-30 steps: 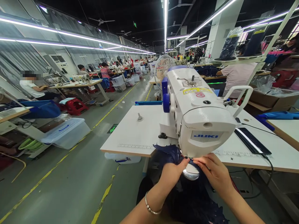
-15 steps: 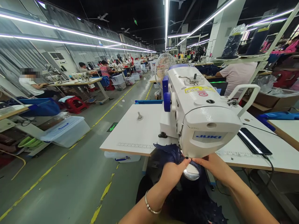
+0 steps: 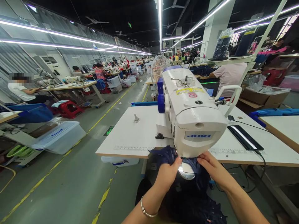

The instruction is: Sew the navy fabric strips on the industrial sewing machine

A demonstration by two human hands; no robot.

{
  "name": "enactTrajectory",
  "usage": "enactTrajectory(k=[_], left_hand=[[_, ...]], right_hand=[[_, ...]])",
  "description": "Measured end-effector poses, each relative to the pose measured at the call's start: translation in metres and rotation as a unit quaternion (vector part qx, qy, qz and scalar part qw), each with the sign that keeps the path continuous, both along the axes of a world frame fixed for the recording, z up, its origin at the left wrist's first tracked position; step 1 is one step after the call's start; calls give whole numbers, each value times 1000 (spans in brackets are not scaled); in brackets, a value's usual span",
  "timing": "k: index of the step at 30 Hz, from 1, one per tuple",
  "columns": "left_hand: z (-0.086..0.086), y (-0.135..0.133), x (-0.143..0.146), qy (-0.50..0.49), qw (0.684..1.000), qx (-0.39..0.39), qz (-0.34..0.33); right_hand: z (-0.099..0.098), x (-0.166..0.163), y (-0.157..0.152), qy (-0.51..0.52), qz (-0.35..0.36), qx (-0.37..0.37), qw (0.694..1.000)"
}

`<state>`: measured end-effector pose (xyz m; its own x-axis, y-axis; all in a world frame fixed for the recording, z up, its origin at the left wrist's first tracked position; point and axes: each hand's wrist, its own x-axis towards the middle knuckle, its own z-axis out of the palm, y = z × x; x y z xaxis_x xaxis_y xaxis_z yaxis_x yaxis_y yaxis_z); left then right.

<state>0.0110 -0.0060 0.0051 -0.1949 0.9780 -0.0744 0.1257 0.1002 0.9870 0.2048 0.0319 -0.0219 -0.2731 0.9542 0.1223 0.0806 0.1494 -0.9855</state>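
Judging by its limp folds, I expect the navy cloth [image 3: 202, 178] to handle as soft, light and apt to bunch, best taken by its edge on either side of the machine's white arm [image 3: 187, 168]. It looks dark, with a jagged border low down, and hangs at the tabletop's [image 3: 121, 132] near edge; I have the right hand [image 3: 211, 165] pinching it and the left hand [image 3: 168, 174] closed on it, thumb uppermost, other fingers mostly hidden. Beyond, the sewing machine [image 3: 198, 116] rises, overhanging the tabletop's near edge.
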Motion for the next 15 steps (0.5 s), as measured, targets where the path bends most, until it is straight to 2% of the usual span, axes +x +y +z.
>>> enactTrajectory(k=[4, 15], left_hand=[[-8, 2, 0, 13, 1000, 7, -25], [-10, 5, 0, 6, 1000, 23, -16]], right_hand=[[-2, 1, 0, -3, 8, 10, 1000], [-6, 1, 3, -3, -4, 0, 1000]])
